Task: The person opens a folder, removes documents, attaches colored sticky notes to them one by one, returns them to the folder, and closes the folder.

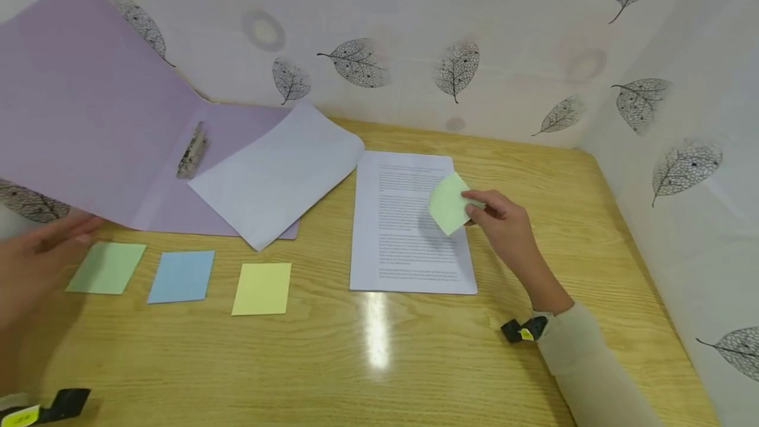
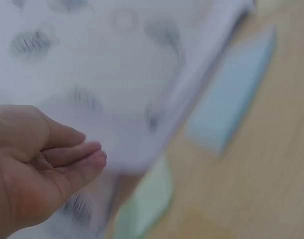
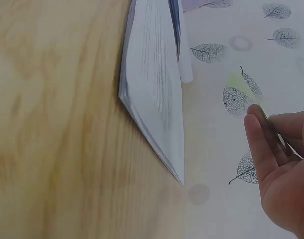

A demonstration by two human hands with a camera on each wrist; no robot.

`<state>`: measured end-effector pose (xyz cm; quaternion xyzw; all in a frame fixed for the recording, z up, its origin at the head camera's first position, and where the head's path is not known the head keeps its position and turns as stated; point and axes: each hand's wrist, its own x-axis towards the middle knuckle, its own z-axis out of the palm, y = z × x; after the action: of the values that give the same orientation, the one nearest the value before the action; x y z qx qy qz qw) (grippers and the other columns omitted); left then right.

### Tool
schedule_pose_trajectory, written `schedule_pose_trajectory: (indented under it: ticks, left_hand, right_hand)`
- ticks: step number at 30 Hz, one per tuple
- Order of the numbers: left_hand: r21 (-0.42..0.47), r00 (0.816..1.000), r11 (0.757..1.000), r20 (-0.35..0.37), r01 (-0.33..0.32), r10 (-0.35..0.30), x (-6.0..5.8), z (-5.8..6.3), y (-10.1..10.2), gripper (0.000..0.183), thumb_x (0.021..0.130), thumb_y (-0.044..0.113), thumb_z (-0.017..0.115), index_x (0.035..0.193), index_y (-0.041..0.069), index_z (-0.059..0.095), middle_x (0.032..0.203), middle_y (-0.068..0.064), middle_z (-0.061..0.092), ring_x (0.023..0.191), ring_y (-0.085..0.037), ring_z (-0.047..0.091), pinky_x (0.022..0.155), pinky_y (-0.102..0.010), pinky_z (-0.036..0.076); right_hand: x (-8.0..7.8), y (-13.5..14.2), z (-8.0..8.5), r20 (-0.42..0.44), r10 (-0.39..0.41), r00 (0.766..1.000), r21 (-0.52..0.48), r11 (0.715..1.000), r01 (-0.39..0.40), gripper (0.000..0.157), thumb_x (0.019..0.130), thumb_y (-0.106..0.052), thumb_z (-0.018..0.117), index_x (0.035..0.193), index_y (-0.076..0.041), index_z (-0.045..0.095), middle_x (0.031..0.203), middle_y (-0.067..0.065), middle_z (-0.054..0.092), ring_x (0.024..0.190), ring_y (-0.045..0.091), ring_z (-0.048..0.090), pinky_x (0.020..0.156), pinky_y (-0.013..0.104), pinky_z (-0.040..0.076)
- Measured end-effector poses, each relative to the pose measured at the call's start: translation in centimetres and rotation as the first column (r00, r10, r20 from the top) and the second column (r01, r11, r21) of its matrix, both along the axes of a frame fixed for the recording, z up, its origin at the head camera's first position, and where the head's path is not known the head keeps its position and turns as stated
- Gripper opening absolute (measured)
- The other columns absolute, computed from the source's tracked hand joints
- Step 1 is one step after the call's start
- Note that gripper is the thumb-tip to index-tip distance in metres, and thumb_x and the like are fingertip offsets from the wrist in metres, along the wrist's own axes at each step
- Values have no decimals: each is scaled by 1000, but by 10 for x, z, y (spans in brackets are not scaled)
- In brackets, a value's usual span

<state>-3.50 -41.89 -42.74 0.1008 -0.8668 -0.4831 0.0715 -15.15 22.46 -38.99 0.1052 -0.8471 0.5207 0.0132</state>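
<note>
My right hand pinches a light green sticky note between thumb and fingers, over the right side of a stack of printed pages. In the right wrist view the note is seen nearly edge-on. My left hand, fingers extended, is by the lower edge of the raised cover of a purple folder; whether it touches the cover is unclear. The left wrist view shows nothing held in that hand. Below the cover lies a green sticky pad, partly near the left hand.
A blue sticky pad and a yellow one lie right of the green pad. A blank white sheet curls over the folder's right side, beside its metal clip. Leaf-patterned wall covering backs the wooden table.
</note>
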Motion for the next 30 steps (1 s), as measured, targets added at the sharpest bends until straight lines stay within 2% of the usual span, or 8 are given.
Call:
schedule_pose_trajectory:
  ticks: [2, 5, 6, 12, 15, 21, 26, 30]
  left_hand:
    - [228, 995, 970, -69, 83, -69, -8, 19, 36, 50, 105, 16, 53, 154, 11, 42, 138, 17, 60, 112, 14, 58, 90, -1, 42]
    - [495, 961, 826, -188, 271, -203, -26, 45, 103, 45, 101, 3, 58, 145, -2, 50, 129, 2, 69, 112, -4, 68, 94, -12, 50]
    - [518, 945, 792, -206, 324, -252, -33, 51, 127, 44, 101, 2, 58, 143, -3, 51, 129, -1, 70, 112, -7, 69, 95, -16, 51]
    - [451, 848, 737, -91, 503, -523, -70, 56, 256, 44, 102, 16, 61, 143, 1, 54, 135, -10, 65, 120, -17, 66, 101, -26, 52]
    - [498, 792, 667, -70, 554, -606, -86, 50, 304, 44, 102, 14, 61, 143, 0, 53, 139, -17, 61, 125, -25, 63, 105, -37, 50]
    - [563, 769, 615, -58, 552, -637, -109, 37, 354, 44, 101, 14, 62, 143, 3, 55, 136, -11, 65, 124, -23, 63, 107, -43, 49]
    - [583, 761, 598, -54, 549, -646, -117, 29, 366, 48, 103, 23, 61, 146, 6, 51, 137, -5, 64, 127, -21, 61, 107, -35, 49]
    - [656, 768, 553, -64, 514, -637, -120, 28, 373, 50, 103, 26, 60, 147, 3, 50, 140, -7, 61, 128, -25, 60, 108, -37, 48]
  right_hand:
    - [1, -1, -1, 48, -2, 999, -41, 999, 4, 30, 99, -14, 65, 127, -2, 68, 119, 7, 65, 84, 13, 68, 80, 33, 61]
    - [3, -5, -3, 109, -3, 994, -70, 997, 10, 32, 99, -18, 66, 128, -3, 68, 114, 4, 67, 84, 16, 70, 83, 35, 61]
    - [4, -7, -3, 125, -4, 992, -76, 997, 13, 33, 99, -19, 67, 128, -4, 68, 112, 4, 67, 85, 18, 70, 83, 35, 61]
    - [9, -22, -4, 141, 19, 990, -114, 993, -3, 32, 98, -16, 67, 128, -5, 68, 100, 10, 68, 86, 26, 70, 85, 38, 60]
    - [11, -29, -4, 142, 48, 989, -143, 989, -27, 33, 98, -15, 67, 130, -4, 67, 103, 14, 68, 87, 23, 71, 87, 40, 60]
    - [14, -39, -5, 104, 67, 992, -158, 986, -50, 33, 98, -15, 67, 130, -4, 67, 121, 15, 67, 90, 11, 68, 86, 37, 60]
    - [19, -43, -4, 34, 38, 999, -69, 997, -35, 28, 99, -19, 67, 126, -12, 71, 117, 8, 70, 78, 8, 57, 67, 20, 50]
    - [22, -49, -4, -126, 113, 986, 47, 993, -108, 23, 99, -14, 65, 121, -12, 73, 119, 4, 71, 95, 10, 64, 79, 19, 53]
